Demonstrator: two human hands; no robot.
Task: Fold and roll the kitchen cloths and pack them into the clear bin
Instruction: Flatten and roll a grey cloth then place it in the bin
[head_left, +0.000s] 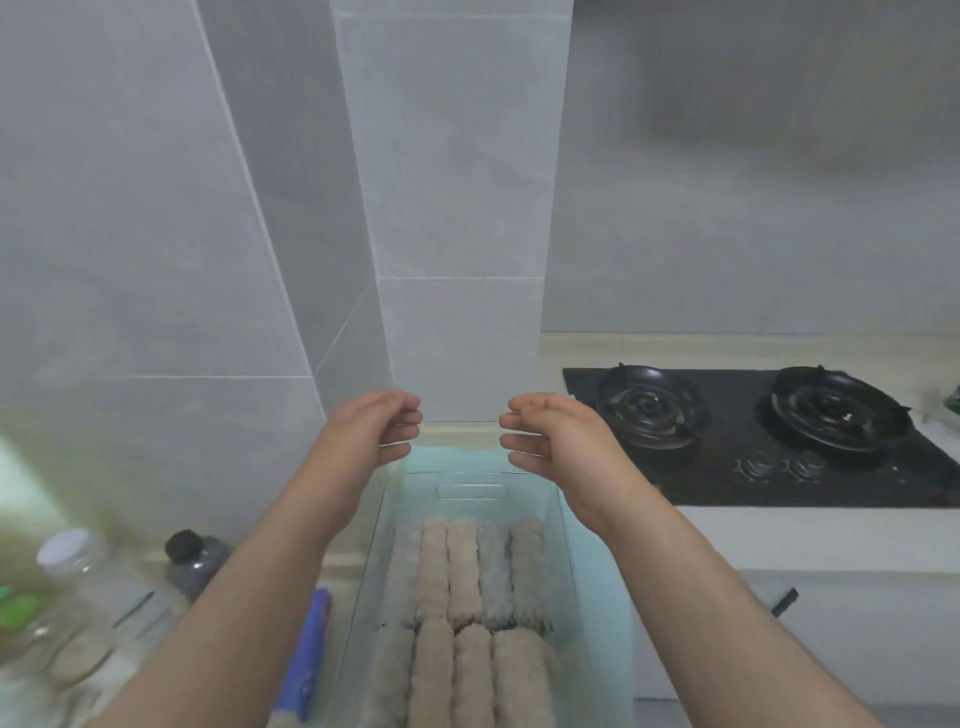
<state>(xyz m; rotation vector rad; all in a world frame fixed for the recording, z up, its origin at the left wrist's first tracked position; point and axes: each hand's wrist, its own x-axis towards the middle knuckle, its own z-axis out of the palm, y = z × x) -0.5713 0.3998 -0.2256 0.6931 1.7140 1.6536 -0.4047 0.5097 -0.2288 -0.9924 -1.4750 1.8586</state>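
Rolled cloths lie packed in two rows inside our clear bin on the counter. Our left hand and right hand, each grip curled, seem to pinch a clear lid edge above it. Soft, light rolls: we'd clasp mid-roll.

The bin is open on top. Rolled cloths fill its near and middle parts, packed side by side. There is free room at its far end, between the cloths and the far side. The left hand and right hand hang over that end, with a gap between them. A blue box lies just left of the bin, with jars past it. The wall stands close behind. On the right, the table has room up to the stove.
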